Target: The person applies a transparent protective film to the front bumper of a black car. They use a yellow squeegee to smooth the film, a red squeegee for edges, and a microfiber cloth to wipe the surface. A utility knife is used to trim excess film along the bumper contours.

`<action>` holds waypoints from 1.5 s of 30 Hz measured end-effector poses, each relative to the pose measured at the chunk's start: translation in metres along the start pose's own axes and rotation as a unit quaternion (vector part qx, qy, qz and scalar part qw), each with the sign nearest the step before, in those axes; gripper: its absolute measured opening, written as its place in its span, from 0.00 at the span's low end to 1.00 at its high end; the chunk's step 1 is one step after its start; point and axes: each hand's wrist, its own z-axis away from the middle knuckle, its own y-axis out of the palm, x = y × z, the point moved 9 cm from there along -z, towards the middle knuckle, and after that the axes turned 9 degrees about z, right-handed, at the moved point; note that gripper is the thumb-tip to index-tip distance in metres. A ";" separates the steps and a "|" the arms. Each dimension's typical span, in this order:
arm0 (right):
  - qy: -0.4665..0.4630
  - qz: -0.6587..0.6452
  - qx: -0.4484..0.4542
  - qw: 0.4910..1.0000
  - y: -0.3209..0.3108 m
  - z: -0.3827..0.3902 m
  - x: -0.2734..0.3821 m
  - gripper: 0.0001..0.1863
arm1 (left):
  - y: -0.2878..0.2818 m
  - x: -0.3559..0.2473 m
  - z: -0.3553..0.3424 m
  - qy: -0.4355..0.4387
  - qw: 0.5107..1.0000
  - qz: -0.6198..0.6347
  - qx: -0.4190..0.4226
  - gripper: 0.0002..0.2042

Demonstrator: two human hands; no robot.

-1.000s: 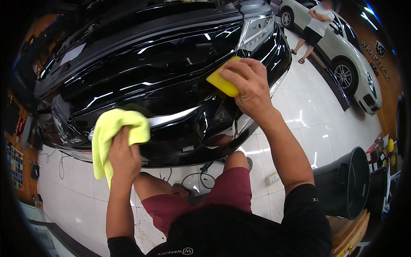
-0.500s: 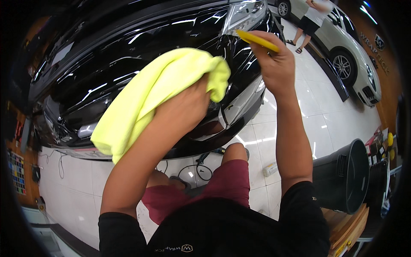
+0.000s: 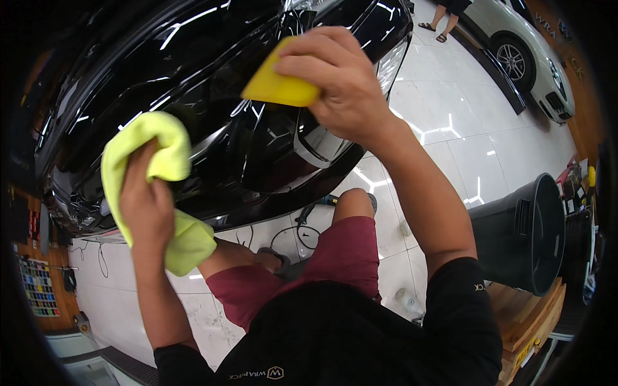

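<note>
Across the upper left stretches a glossy black car (image 3: 219, 151), with its front end close before me. My left hand (image 3: 147, 199) is closed on a lime-yellow microfiber cloth (image 3: 168, 132), which drapes around the fingers and hangs down past the wrist at the car's near side. Farther right, my right hand (image 3: 341, 83) grips a flat yellow squeegee (image 3: 277, 80) by its right end. The squeegee's free edge points left over the black bodywork; whether it touches the paint I cannot tell.
A dark green bin (image 3: 508, 241) stands at my right, beside a wooden box (image 3: 528, 321). A power tool with a cable (image 3: 308, 222) lies on the floor by my leg. A pale car (image 3: 515, 45) is parked far right, near another person's legs (image 3: 444, 19).
My left hand has moved left and back with the cloth. The right hand has swung left over the car, turning the squeegee so its flat face shows.
</note>
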 end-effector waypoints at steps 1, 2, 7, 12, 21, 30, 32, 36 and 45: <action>-0.022 0.014 -0.023 0.999 0.009 -0.006 0.004 0.19 | -0.014 0.012 0.007 0.000 1.000 -0.008 -0.008 0.22; -0.044 0.034 -0.041 0.998 0.016 -0.009 0.003 0.16 | -0.020 0.020 0.011 0.001 1.000 -0.009 -0.017 0.22; -0.048 0.073 -0.037 0.995 0.032 -0.016 0.001 0.13 | -0.015 0.024 0.021 -0.003 0.999 -0.051 -0.005 0.22; -0.125 0.014 0.002 0.992 0.028 -0.047 0.008 0.06 | 0.006 -0.022 -0.001 0.061 0.997 -0.045 0.020 0.23; 0.315 -0.248 -0.174 0.899 -0.057 -0.003 -0.075 0.14 | 0.109 -0.136 -0.080 0.189 0.970 0.059 0.142 0.17; 0.417 -0.276 -0.039 0.865 -0.025 0.029 -0.052 0.20 | 0.089 -0.064 -0.006 0.016 0.978 0.047 0.200 0.27; 0.395 -0.275 -0.011 0.877 -0.001 0.018 -0.028 0.20 | 0.049 -0.012 0.022 -0.065 0.984 0.150 0.074 0.27; 0.408 -0.261 -0.003 0.875 0.002 0.013 -0.017 0.19 | 0.011 0.070 0.059 -0.132 0.990 0.039 0.039 0.25; 0.346 -0.234 0.100 0.903 0.054 -0.016 0.005 0.17 | -0.087 0.174 0.143 -0.246 0.936 0.177 -0.181 0.20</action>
